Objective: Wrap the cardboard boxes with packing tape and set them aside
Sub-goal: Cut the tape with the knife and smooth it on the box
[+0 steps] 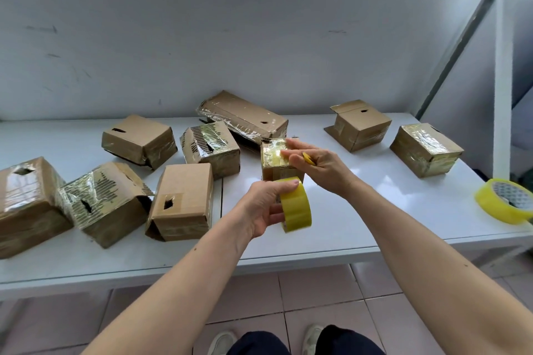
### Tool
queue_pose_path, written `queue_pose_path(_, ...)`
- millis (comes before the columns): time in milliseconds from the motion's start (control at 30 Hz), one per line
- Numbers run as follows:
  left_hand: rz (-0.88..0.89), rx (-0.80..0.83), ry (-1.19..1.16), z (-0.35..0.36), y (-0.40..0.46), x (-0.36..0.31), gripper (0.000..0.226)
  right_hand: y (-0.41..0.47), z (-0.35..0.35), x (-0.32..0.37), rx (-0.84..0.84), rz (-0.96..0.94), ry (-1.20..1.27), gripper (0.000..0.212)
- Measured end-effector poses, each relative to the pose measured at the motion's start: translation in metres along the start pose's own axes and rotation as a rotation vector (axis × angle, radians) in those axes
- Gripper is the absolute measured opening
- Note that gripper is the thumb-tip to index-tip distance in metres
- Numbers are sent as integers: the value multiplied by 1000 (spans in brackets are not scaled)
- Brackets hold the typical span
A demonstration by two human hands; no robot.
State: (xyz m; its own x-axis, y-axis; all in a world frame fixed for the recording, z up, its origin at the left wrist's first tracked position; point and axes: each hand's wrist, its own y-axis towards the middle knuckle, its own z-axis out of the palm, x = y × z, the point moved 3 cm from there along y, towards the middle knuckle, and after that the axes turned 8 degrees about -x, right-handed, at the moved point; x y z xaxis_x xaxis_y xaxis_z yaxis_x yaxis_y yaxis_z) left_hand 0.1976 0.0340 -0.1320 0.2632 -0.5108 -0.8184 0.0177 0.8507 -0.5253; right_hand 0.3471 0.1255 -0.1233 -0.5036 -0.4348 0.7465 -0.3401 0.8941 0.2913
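A small cardboard box (274, 163), partly wrapped in shiny tape, stands on the white table (360, 210) near its middle. My right hand (320, 167) lies against the box's top right side, fingertips pressing on the tape, and a small yellow object (308, 159) is tucked in its curled fingers. My left hand (266, 206) grips a roll of yellow packing tape (297, 209) just in front of the box and a little above the table.
Several taped cardboard boxes lie on the left half, such as one at front (181, 202). A long box (245, 117) sits behind. Two boxes (359, 124) (427, 150) stand at right. A second tape roll (506, 200) lies by the table's right edge.
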Motion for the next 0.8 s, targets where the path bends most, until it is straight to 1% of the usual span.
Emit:
queue_pose_path(33, 3, -17, 45, 0, 0, 0, 28, 0, -1, -2, 41, -29, -43, 44)
queue_pose_path(67, 11, -37, 91, 1, 1, 0, 29, -1, -2, -5, 65, -51, -96, 44)
queue_pose_path(167, 21, -40, 185, 3, -1, -1, 32, -1, 1, -12, 67, -73, -150, 54)
queue_pose_path(267, -78, 4, 287, 0, -3, 7, 33, 5, 2, -13, 66, -53, -126, 55)
queue_pose_path(333, -129, 2, 312, -6, -3, 18, 34, 11, 5, -13, 112, -18, -93, 58)
queue_pose_path(400, -79, -13, 240, -8, 4, 22, 37, 17, 7, -12, 129, 17, -79, 55)
queue_pose_path(500, -4, 7, 45, -10, 10, 19, 40, 24, 6, -14, 91, 52, -19, 52)
queue_pose_path(600, 31, 28, -52, -10, 8, 19, 39, 26, 4, -17, 53, 63, 141, 55)
queue_pose_path(700, 58, -2, -117, -10, 5, 21, 48, 25, 8, -18, -31, 92, 324, 66)
queue_pose_path(733, 71, -1, -141, -10, 4, 19, 51, 24, 10, -18, -71, 104, 368, 66)
queue_pose_path(800, 101, 8, -184, -10, 2, 13, 55, 21, 14, -14, -152, 145, 431, 56)
